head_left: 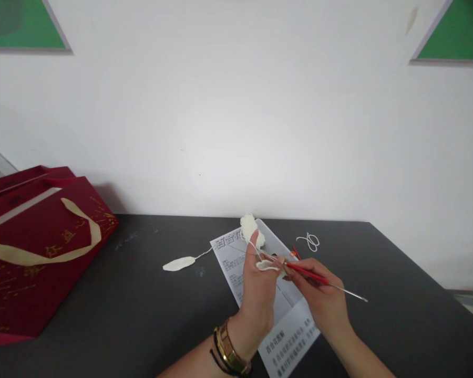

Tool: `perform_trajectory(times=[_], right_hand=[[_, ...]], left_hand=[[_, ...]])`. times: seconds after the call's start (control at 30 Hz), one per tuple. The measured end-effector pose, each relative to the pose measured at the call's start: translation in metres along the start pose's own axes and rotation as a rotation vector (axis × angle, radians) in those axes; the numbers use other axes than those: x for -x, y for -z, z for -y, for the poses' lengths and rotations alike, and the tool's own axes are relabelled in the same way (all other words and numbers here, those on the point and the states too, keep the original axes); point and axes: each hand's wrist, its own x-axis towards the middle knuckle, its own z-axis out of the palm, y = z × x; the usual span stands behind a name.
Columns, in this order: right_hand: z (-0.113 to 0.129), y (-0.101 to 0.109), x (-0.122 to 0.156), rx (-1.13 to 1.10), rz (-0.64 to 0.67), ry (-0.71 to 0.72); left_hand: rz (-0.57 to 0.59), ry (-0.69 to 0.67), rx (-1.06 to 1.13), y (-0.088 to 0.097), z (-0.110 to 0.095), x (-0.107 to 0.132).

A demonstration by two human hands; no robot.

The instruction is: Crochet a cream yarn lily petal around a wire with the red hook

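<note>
My right hand [323,296] is closed round a red-handled crochet hook [309,273], its bare metal end pointing to the lower right. Pinched in my left hand [258,289] is a small white crochet piece [267,265], with a strand of yarn running over the raised thumb. The hook's working tip meets the piece between my two hands, and my fingers partly hide it. Just beyond the left thumb sits a ball of white yarn [249,227]. Under both hands lies a printed sheet [274,344].
A finished-looking white crochet petal [178,263] lies left of the sheet, its tail reaching the paper. To the right is a loose loop of white yarn [309,242]. Small orange-red items [295,253] show behind my right hand. Dark red gift bags [43,252] stand at the left.
</note>
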Motion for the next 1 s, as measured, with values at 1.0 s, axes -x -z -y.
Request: perform_trajectory(times=[1.0], right_hand=[[0.008,0.001,-0.007,-0.174,0.101,-0.176]], left_hand=[[0.096,0.046,-0.218,0.012,-0.013,-0.001]])
